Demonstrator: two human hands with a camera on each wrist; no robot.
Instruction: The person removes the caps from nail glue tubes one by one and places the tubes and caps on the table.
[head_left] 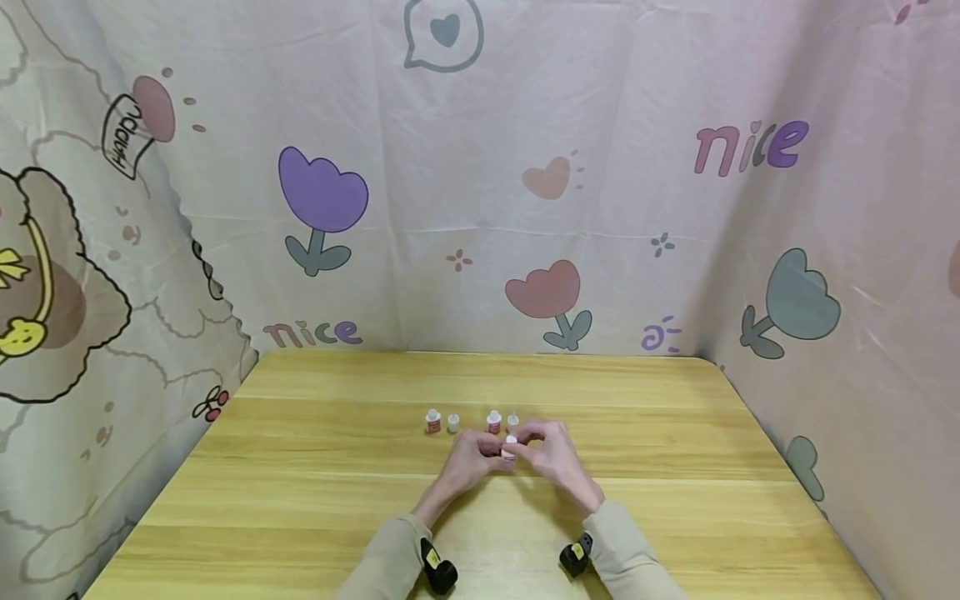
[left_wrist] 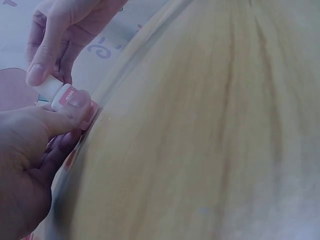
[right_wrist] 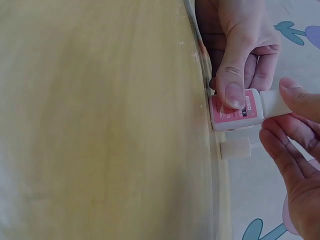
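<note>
My left hand (head_left: 468, 460) grips a small white bottle (head_left: 508, 452) with a pink label, its thumb across the label. The bottle stands upright, close over the wooden table. From the right, my right hand (head_left: 553, 454) pinches the white cap (right_wrist: 272, 103) on top of it between thumb and fingers. Just behind the hands are another pink-labelled bottle (head_left: 493, 422) and a small white piece with a thin upright stem (head_left: 513, 421). Farther left stand a third such bottle (head_left: 432, 422) and a similar white piece (head_left: 453, 423).
The wooden table (head_left: 300, 467) reaches back to a patterned cloth (head_left: 465, 167) hanging behind and at both sides. A black wrist camera (head_left: 438, 573) sits on the left sleeve, another black camera (head_left: 575, 557) on the right.
</note>
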